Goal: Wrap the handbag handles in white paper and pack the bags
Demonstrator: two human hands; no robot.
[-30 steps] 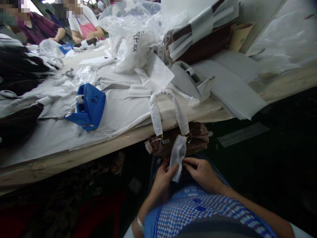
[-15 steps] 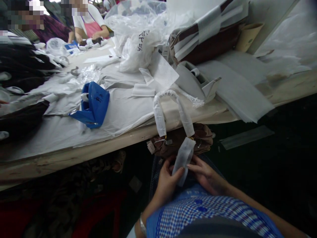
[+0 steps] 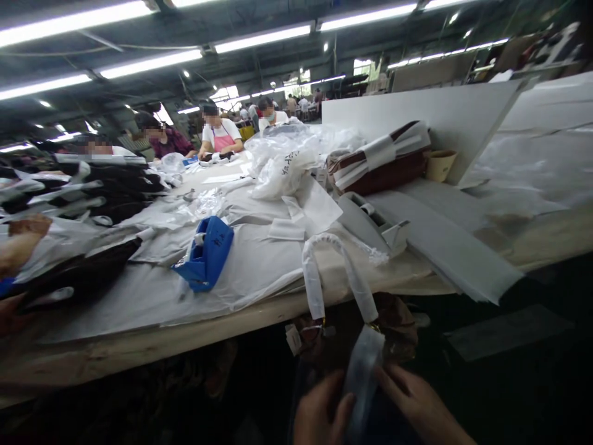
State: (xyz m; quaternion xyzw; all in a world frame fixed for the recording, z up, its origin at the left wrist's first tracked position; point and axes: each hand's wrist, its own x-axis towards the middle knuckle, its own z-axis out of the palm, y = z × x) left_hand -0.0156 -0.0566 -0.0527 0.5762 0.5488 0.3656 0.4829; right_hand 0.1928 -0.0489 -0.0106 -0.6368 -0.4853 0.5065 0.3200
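At the bottom edge of the view, my left hand (image 3: 319, 417) and my right hand (image 3: 419, 405) both pinch a white paper strip (image 3: 364, 374) between them, below the table's front edge. The strip hangs against a brown handbag (image 3: 393, 321) in my lap. The bag's handle (image 3: 336, 272) is wrapped in white paper and arches up in front of the table edge. Both hands are dark and blurred.
A long table (image 3: 139, 346) covered in white sheets holds a blue tape dispenser (image 3: 206, 253), a grey tape dispenser (image 3: 375, 222), plastic bags (image 3: 287, 161) and wrapped brown bags (image 3: 380, 164). Dark bags (image 3: 78, 278) lie at the left. Several people work at the far end.
The view has tilted upward, so the ceiling lights and far workers show and my hands have dropped to the bottom edge. Both hands still hold the paper strip by the bag.
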